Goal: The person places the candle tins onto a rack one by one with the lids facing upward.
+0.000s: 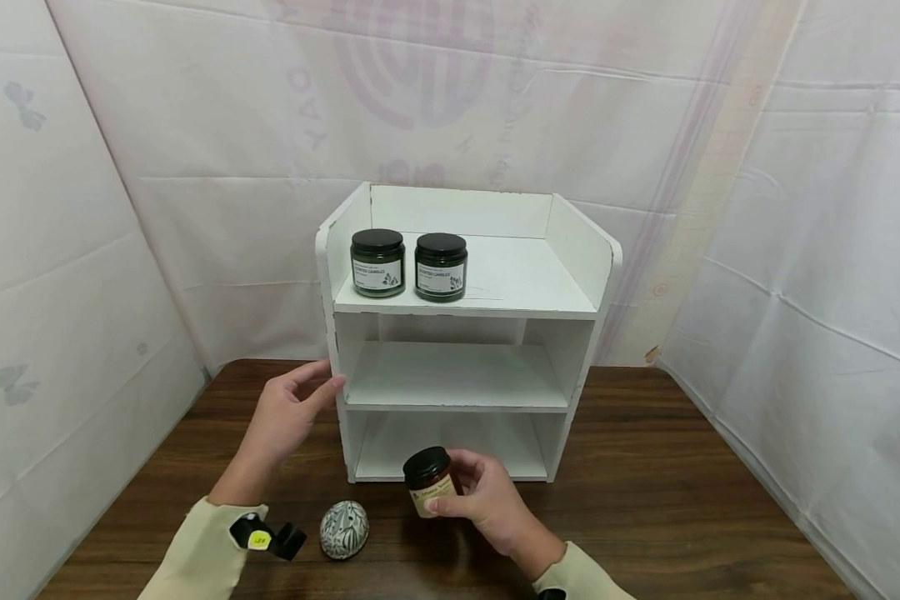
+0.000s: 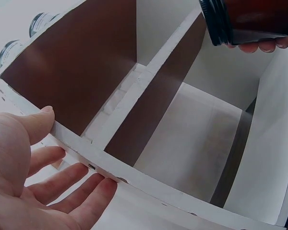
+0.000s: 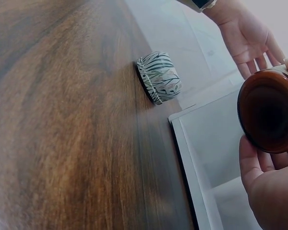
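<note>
Amber glass fills my right hand [image 1: 495, 504]: I hold a small jar [image 1: 429, 481] with a black lid, tilted, with my fingers [image 1: 471, 471] curled round its body and my thumb along the label side. In the right wrist view the jar's round base [image 3: 269, 111] faces the camera, fingertips wrapped at its edge. I hold it just above the tabletop [image 1: 682, 483], in front of the bottom compartment of the white shelf [image 1: 457, 333], close to its opening.

My left hand [image 1: 288, 412] holds nothing. Its fingers [image 2: 62, 184] lie straight and slightly spread, the tips touching the shelf's left side panel, the thumb up near the panel's front edge.

On the tabletop, between my two forearms, lies a patterned egg [image 1: 344, 528], well apart from the jar. Two dark green candles [image 1: 408, 263] stand side by side at the left of the top shelf.
</note>
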A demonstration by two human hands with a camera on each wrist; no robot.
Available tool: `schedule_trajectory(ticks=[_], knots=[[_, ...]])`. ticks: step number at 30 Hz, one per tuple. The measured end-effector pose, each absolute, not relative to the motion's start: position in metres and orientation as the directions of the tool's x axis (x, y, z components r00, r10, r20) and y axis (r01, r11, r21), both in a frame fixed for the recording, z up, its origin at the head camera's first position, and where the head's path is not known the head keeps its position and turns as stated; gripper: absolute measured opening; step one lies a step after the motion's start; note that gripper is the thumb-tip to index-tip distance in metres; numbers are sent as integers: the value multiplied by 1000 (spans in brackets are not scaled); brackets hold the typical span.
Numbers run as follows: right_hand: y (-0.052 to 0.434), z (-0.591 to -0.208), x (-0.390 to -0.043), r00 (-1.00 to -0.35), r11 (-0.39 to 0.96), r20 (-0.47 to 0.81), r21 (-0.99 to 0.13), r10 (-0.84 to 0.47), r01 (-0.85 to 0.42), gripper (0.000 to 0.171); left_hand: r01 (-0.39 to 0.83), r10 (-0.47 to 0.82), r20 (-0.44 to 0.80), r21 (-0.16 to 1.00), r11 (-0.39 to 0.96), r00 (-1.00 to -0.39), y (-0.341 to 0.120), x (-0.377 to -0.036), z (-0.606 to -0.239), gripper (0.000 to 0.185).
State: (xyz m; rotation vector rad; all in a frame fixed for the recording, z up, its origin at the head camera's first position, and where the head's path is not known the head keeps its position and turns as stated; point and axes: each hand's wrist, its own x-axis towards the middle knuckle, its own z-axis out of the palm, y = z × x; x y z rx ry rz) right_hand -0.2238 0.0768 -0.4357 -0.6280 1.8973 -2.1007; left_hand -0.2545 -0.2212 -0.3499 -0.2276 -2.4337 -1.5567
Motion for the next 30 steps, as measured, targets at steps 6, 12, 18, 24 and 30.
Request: schedule_trajectory(ticks=[6,12,18,24,30], knots=[[77,-435,-224,-882,-140,151,-985,-446,-99,62,256,-2,285,866,430,-959,-222,-256,-352,59],[77,-433,-224,-888,-160,146,-984,-436,-83,66,258,-3,290,857,447,-957,-221,-258,-353,59],[76,-432,-224,-892,-179,169,-979,-420,-100,66,253,-6,285,861,442,-959,-222,-257,-352,58],[77,-432,-225,-881,-210,193,-972,-433,-110,67,251,-4,280,867,430,-960,-221,-255,-349,57],[78,-432,-225,-884,-191,200,-973,-423,-128,67,256,-2,286,862,437,-958,-221,-255,-350,58]])
